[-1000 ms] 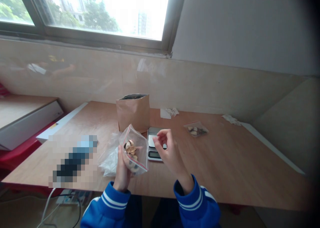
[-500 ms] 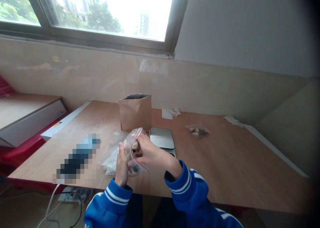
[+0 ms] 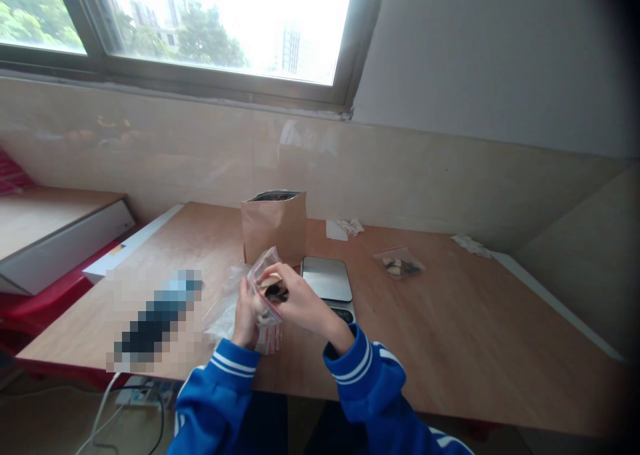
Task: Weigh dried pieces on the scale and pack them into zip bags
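Observation:
My left hand (image 3: 245,316) is wrapped round a small clear zip bag (image 3: 263,268) with a red strip at its mouth. My right hand (image 3: 303,302) reaches into the mouth from the right, its fingers closed on pale and dark dried pieces (image 3: 275,291) that look like mushroom slices. The fingertips are partly hidden. Beneath and left of the bag lie more clear plastic bags (image 3: 223,318), some with red strips. Just beyond my right hand a kitchen scale (image 3: 327,278) stands with its metal plate bare and its display partly covered by the wrist.
Behind the scale, an open brown paper pouch (image 3: 275,225) stands upright. A filled zip bag (image 3: 399,264) lies to the right. Crumpled white tissues (image 3: 351,227) rest near the wall. A blurred-out dark object (image 3: 159,318) lies at left, with a white cable (image 3: 103,402) hanging below the table edge.
My right hand has moved slightly, and the dark and pale pieces now show more beneath its fingers. The zip bag has tilted and drawn in; the scale's display has come partly into sight.

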Demonstrator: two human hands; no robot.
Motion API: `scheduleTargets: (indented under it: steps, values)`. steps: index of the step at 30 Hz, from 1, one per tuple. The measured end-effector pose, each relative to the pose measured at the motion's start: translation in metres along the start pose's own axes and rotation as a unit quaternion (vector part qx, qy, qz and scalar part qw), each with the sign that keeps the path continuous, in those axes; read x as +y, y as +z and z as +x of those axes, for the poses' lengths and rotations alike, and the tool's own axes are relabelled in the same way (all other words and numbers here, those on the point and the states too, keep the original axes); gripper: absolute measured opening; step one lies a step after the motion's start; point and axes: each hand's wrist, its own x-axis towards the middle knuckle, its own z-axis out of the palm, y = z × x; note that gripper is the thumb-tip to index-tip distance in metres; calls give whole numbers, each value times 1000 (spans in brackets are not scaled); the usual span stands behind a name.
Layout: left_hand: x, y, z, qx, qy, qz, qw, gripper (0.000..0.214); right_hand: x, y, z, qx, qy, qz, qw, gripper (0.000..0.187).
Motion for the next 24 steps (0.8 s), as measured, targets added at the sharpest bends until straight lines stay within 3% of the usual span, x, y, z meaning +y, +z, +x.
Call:
scheduleTargets:
  steps: [4, 8, 11, 14, 16, 19, 24]
  values:
    - [-7, -5, 2, 12, -98, -169, 981, 42, 20, 0, 6, 73, 39, 79, 993, 23]
    - [-11, -10, 1, 60, -109, -213, 969, 35, 24, -16, 27, 153, 47, 184, 970, 28]
    - [-12, -10, 1, 85, -115, -223, 964, 32, 8, -38, 62, 242, -27, 121, 962, 27]
    - [-12, -10, 2, 95, -126, -232, 960, 34, -6, -55, 108, 287, -104, 1, 952, 22]
    - [-12, -10, 2, 94, -133, -232, 959, 36, -7, -59, 136, 294, -136, -62, 944, 18]
    - [-13, -11, 1, 90, -138, -231, 959, 39, 4, -54, 162, 253, -129, -139, 949, 17]
    - [-13, -12, 2, 86, -141, -238, 957, 41, 21, -43, 160, 177, -108, -239, 949, 27]
